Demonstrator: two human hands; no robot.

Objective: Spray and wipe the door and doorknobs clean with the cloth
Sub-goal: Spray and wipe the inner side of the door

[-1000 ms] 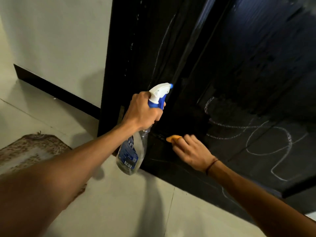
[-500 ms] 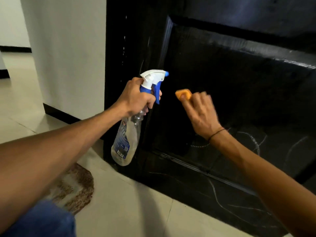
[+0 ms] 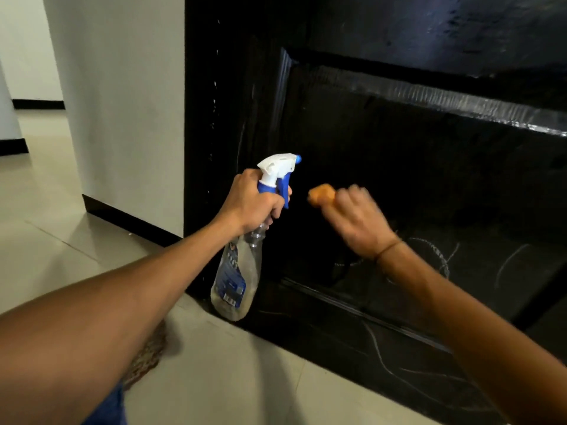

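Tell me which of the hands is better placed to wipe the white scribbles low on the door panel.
Probably the right hand: it grips the orange cloth at the black door, just above the scribbles. The left hand grips the spray bottle.

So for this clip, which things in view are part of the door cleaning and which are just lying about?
Part of the job:
- black door
- spray bottle, gripped by the left hand
- orange cloth, held by the right hand

Just there:
- brown floor mat
- white wall
- tiled floor
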